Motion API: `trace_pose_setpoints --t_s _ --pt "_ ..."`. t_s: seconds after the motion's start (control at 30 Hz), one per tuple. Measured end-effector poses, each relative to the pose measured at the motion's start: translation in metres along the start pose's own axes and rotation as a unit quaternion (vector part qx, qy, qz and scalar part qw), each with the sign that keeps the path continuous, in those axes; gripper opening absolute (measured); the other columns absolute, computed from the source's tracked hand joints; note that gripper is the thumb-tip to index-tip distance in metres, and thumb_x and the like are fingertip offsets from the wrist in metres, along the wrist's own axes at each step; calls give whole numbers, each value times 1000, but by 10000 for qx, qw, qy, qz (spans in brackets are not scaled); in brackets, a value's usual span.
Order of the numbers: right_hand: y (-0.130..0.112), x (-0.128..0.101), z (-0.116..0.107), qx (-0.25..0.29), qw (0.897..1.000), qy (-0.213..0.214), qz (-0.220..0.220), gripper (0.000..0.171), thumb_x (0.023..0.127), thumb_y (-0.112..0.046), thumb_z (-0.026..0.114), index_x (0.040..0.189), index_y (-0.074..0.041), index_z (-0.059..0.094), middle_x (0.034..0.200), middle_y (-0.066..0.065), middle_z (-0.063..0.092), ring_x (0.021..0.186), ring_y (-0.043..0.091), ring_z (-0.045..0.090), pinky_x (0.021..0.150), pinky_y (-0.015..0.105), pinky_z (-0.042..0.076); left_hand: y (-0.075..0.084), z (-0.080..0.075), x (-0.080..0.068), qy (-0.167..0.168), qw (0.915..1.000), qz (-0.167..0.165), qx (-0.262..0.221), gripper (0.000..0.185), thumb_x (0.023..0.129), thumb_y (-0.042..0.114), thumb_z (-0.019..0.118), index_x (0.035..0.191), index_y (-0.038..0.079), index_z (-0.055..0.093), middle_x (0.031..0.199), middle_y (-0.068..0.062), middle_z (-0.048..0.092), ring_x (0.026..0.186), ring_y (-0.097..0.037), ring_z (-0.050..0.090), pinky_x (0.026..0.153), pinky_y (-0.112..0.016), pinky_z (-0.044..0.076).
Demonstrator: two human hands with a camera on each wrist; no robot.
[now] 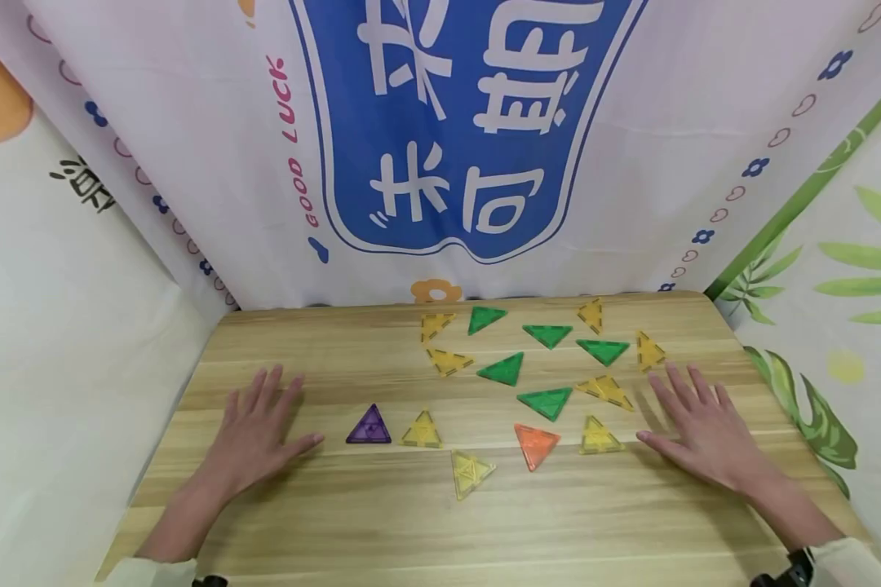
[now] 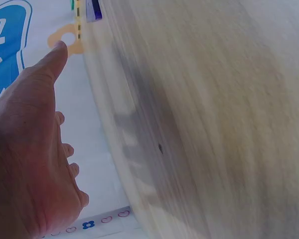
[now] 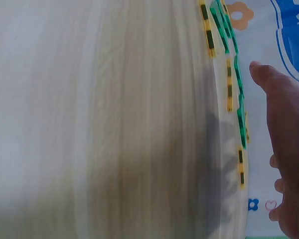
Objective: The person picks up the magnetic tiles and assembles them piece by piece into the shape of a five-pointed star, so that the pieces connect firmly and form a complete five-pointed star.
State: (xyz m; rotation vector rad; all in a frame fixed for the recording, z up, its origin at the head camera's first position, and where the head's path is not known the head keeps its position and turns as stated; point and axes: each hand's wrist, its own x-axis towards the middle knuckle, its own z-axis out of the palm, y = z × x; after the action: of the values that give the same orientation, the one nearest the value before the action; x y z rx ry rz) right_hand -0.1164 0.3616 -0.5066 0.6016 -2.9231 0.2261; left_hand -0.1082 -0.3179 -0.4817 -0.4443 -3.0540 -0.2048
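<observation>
Triangular tiles lie scattered between the middle and far edge of the counter; left hand and right hand hover beside them, spread, empty. Seemingly poised; grasping calls for lowering and pinching.

Beyond the wooden table hangs a white cloth — blue emblem, pink lettering — and over to the right, a leaf-printed sheet.

grn tiles, ylw tiles, purple tile, wood-grain tbl
</observation>
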Motion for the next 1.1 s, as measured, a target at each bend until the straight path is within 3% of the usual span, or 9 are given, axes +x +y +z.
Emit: trace_pose_setpoints --t_s 0.13,0.23,0.47,0.73,1.1 --pt "-13 11 -1 103 9998 -1 -165 95 96 -58 69 167 -7 32 171 28 23 160 50 11 121 78 12 5 -1 3 -9 9999 120 -28 102 95 66 67 167 6 28 171 -31 14 157 -55 15 118 -82 11" --pt "-23 19 -2 90 9994 55 -316 93 96 -59 69 166 -7 34 171 26 23 161 47 9 121 77 13 9 -1 6 -30 9998 191 -59 101 95 66 66 167 6 28 172 -30 12 157 -54 15 121 -78 10" --pt "-47 37 2 55 9973 131 -722 91 96 -62 68 162 -6 41 170 26 29 157 51 21 121 75 21 19 0 14 -138 9991 407 -63 103 93 70 66 167 7 29 174 -26 13 159 -49 16 126 -70 11" --pt "-80 62 6 94 9924 185 -1209 89 96 -65 65 160 -7 45 168 25 35 154 50 29 118 75 28 28 3 23 -146 9962 811 -290 107 89 66 75 166 5 32 173 -24 20 159 -44 21 126 -66 19" --pt "-129 92 20 449 9810 95 -1887 87 97 -64 65 161 -8 45 164 20 43 154 44 34 121 69 29 40 10 34 -342 9872 1260 -919 111 79 58 89 162 3 40 169 -22 32 153 -46 34 121 -65 32"
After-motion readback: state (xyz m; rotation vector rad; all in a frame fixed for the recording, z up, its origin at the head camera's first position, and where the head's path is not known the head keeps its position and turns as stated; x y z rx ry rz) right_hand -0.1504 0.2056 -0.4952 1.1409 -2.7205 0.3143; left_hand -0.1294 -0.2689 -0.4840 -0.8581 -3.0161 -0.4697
